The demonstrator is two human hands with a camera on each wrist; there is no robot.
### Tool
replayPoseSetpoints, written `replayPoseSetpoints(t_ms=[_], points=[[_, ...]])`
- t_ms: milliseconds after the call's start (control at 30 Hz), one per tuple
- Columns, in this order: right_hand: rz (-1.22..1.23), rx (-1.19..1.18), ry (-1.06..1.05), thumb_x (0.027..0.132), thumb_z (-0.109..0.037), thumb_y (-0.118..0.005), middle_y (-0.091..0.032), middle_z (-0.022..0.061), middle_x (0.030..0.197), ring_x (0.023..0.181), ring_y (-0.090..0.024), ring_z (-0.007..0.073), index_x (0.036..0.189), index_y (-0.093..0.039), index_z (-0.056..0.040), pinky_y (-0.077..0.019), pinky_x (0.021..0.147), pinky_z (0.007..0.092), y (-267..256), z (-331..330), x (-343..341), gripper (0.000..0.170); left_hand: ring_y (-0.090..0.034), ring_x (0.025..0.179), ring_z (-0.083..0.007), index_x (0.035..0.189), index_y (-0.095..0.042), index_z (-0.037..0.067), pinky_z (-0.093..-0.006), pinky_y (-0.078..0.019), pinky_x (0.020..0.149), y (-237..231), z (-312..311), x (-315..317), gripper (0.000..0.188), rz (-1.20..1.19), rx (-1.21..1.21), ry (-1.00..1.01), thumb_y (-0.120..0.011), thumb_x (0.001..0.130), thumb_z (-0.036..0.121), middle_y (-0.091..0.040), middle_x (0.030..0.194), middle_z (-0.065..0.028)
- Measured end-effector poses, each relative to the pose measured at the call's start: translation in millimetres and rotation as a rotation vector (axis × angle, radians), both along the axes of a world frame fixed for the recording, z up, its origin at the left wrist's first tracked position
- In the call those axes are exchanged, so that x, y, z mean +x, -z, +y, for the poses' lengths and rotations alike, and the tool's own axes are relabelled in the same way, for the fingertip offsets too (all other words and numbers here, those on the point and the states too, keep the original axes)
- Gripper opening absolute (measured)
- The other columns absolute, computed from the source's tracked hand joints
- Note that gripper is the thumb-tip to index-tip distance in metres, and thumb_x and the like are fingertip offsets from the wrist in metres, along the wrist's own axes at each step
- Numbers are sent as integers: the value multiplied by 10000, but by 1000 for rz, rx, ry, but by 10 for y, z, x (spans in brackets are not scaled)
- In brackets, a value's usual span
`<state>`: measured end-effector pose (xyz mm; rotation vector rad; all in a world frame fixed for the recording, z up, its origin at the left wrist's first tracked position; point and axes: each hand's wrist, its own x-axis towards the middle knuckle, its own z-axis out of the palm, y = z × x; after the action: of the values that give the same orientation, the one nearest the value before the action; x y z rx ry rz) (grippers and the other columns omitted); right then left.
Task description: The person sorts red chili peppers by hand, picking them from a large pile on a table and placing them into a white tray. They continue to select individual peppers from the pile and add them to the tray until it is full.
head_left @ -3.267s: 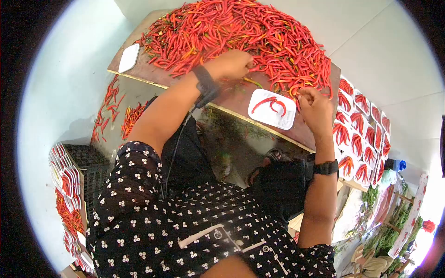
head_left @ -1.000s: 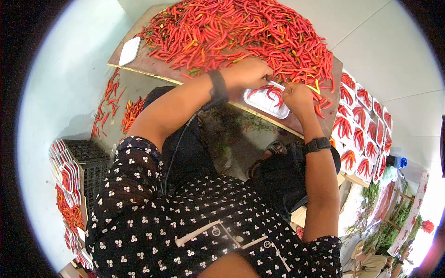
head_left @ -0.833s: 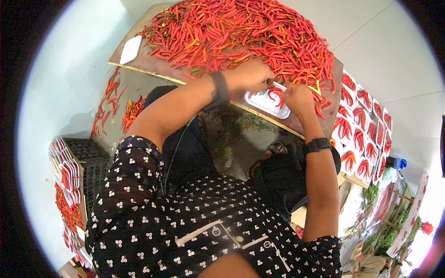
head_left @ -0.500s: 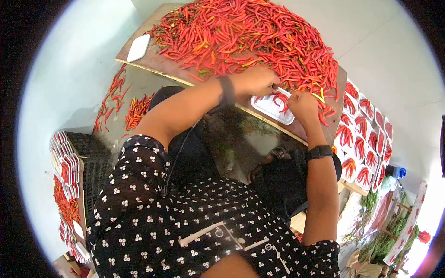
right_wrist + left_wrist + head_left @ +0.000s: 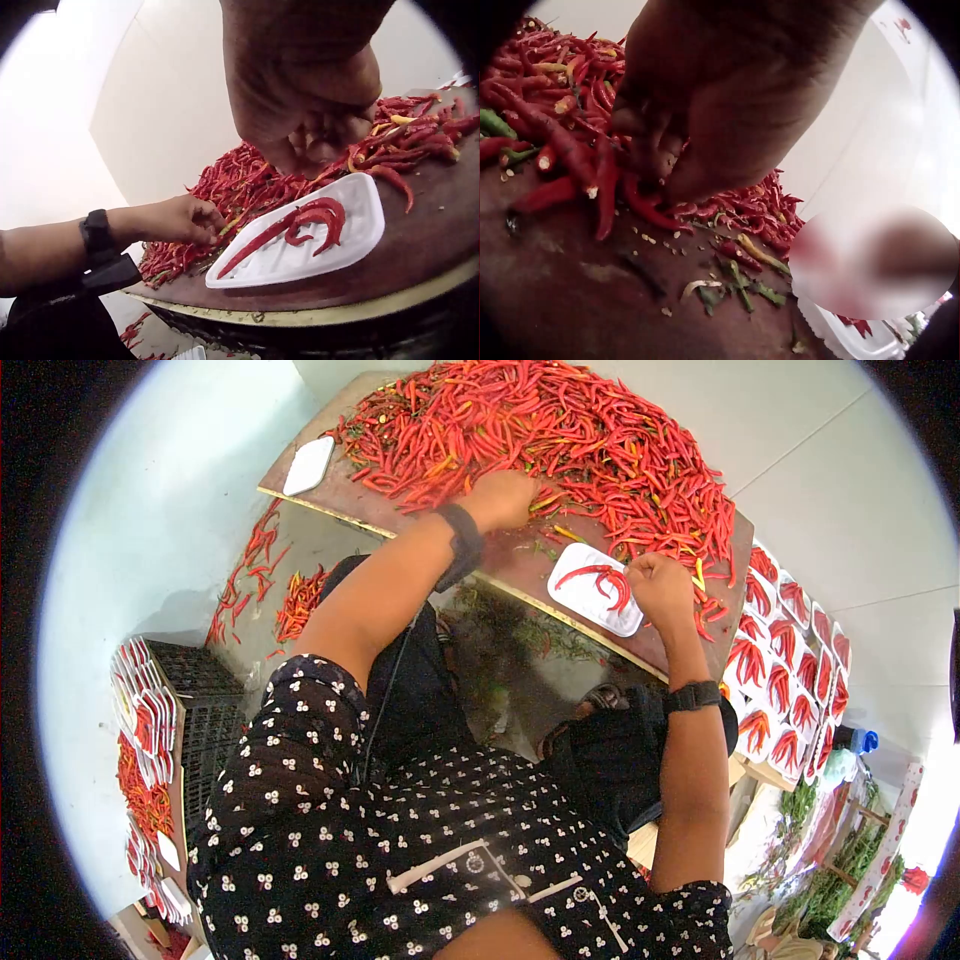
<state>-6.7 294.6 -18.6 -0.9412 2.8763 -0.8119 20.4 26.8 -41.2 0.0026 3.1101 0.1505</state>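
A large heap of red chili peppers covers the back of the brown tabletop. My left hand reaches to the heap's front edge. In the left wrist view its curled fingers and thumb pinch at a red chili pepper sticking out under the fingertips. A white foam tray lies near the table's front edge with several red chilies in it. My right hand hovers at the tray's right end, fingers curled in toward the palm. Nothing shows between those fingers; the palm is partly hidden.
Another white tray lies at the table's left corner. Filled trays stand stacked on the right, more trays on the left beside a black crate. Chilies lie on the floor.
Half a second ago both hands were close together over the tray. My left hand has moved away left and back to the heap, uncovering the tray. My right hand stays beside the tray.
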Motion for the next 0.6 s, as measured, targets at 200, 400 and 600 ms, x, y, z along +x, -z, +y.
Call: replayPoseSetpoints(t_ms=[200, 400, 600], points=[[-24, -8, 5, 702, -269, -524, -581, 206, 705, 681, -574, 365, 699, -604, -24, -449, 630, 443, -44, -16, 40, 258, -582, 815, -306, 833, -601, 38, -407, -461, 663, -99, 39, -1, 184, -83, 41, -99, -524, 669, 72, -599, 817, -162], [11, -11, 59, 693, -155, -598, -614, 120, 668, 611, -604, 210, 769, -618, -24, -456, 580, 311, 11, -9, -5, 153, -596, 707, -301, 824, -594, 21, -399, -461, 625, -159, -138, -78, 193, 114, 395, -24, -534, 737, 182, -610, 771, -153], [-41, -170, 26, 719, -261, -538, -605, 170, 744, 711, -594, 329, 813, -625, -69, -465, 639, 398, -103, -52, 60, 230, -527, 643, -105, 810, -588, -5, -282, -439, 597, -425, 174, -19, 296, -116, 808, 0, -511, 821, 281, -582, 691, -57]])
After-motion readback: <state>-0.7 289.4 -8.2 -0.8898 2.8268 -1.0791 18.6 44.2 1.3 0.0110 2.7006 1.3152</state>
